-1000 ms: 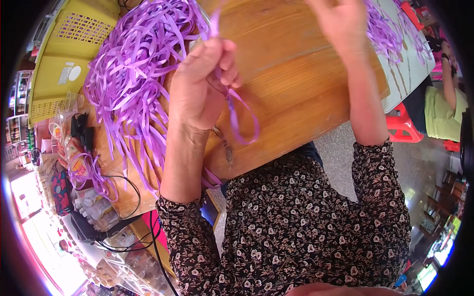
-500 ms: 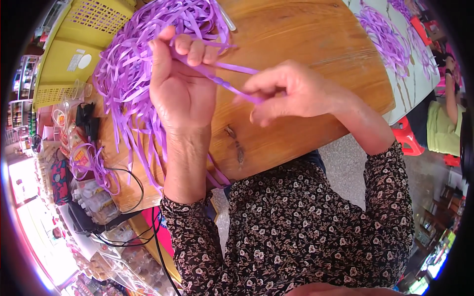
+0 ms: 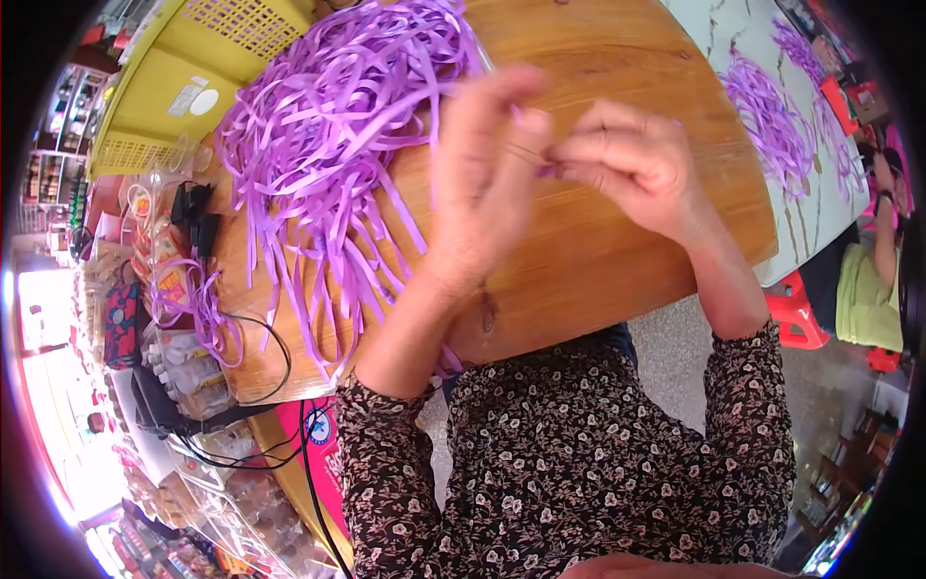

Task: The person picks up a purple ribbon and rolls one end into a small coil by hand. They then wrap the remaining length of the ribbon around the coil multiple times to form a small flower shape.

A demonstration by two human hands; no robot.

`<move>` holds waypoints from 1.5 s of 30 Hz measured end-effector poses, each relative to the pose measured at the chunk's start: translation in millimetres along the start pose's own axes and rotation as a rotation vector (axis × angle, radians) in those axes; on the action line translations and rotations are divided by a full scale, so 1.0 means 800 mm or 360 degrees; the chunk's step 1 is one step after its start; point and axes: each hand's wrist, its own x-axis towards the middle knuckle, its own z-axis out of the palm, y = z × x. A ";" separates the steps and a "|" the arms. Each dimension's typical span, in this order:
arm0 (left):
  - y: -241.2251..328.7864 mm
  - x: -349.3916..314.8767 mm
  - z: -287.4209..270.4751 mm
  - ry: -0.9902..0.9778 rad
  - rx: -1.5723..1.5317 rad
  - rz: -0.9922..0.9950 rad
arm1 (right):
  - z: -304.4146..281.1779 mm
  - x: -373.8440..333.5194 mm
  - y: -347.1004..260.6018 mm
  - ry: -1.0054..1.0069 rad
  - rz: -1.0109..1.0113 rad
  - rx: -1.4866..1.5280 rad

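Note:
Above the wooden table (image 3: 598,58) both my hands are raised close together. My right hand (image 3: 632,169) is closed in a pinch, with a small bit of purple ribbon (image 3: 547,172) showing at its fingertips. To its left, my left hand (image 3: 482,183) is smeared by motion, so whether its fingers grip the ribbon cannot be made out. Something thin seems to run between the two hands. A large tangled heap of purple ribbons (image 3: 338,106) covers the table's left side, its loose ends trailing toward the near edge.
A yellow plastic basket (image 3: 159,92) stands beyond the heap at the left. Black cables (image 3: 289,362) and packaged goods (image 3: 188,372) crowd the left edge. A white marbled table (image 3: 709,29) with more purple ribbons (image 3: 767,116), a red stool (image 3: 799,314) and another person (image 3: 868,289) are at the right.
My left hand has moved right toward my right hand and turned over. The ribbon stretched between them before is now mostly hidden. The view has shifted slightly.

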 end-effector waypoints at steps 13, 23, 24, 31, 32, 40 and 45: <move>0.008 0.019 -0.042 0.0022 0.0408 -0.0464 | -0.026 0.002 0.016 0.0328 0.0088 -0.0267; -0.005 -0.007 0.004 -0.0137 -0.0232 -0.0453 | 0.011 0.000 0.014 0.0184 -0.0191 -0.0303; -0.002 -0.007 0.001 -0.0129 -0.0229 -0.0457 | 0.012 0.001 0.014 0.0197 -0.0309 -0.0403; 0.008 -0.006 -0.004 -0.0315 -0.0564 -0.0952 | 0.006 0.001 0.012 0.0271 -0.0184 -0.0432; 0.007 -0.005 -0.007 -0.0274 -0.0480 -0.0934 | 0.006 0.000 0.014 0.0210 -0.0132 -0.0359; 0.003 -0.001 -0.012 -0.0094 -0.0385 -0.0942 | -0.023 -0.005 0.031 0.0471 0.0258 0.0094; 0.005 0.001 -0.015 0.0010 -0.0458 -0.0973 | -0.028 -0.004 0.030 0.0549 0.0310 0.0206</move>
